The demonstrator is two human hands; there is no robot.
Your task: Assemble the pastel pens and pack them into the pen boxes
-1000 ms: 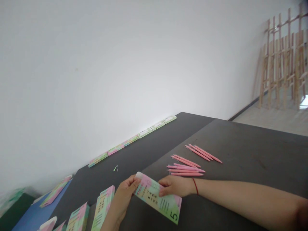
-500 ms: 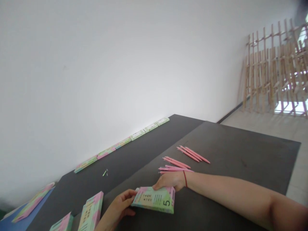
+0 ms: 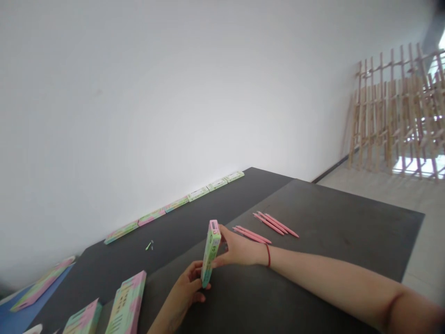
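A slim green and pink box (image 3: 210, 253) stands on edge between my hands, its narrow side towards me. My left hand (image 3: 190, 284) grips its lower end, and my right hand (image 3: 239, 248), with a red string at the wrist, holds its right side near the upper end. Behind my right hand lie pink pens (image 3: 252, 234) on the dark table, and beyond them another small group of pink pens (image 3: 276, 224). Other boxes in the same colours (image 3: 125, 304) lie at the lower left.
A row of flat boxes (image 3: 177, 204) runs along the wall edge of the dark table (image 3: 368, 227). A small green item (image 3: 149, 245) lies left of centre. Another box (image 3: 43, 284) rests on a blue surface at far left. Wooden racks (image 3: 389, 111) stand at right.
The box has been turned from face-up to upright on its edge, and my right hand has moved left and up a little. The purplish pens beside that hand are now out of sight.
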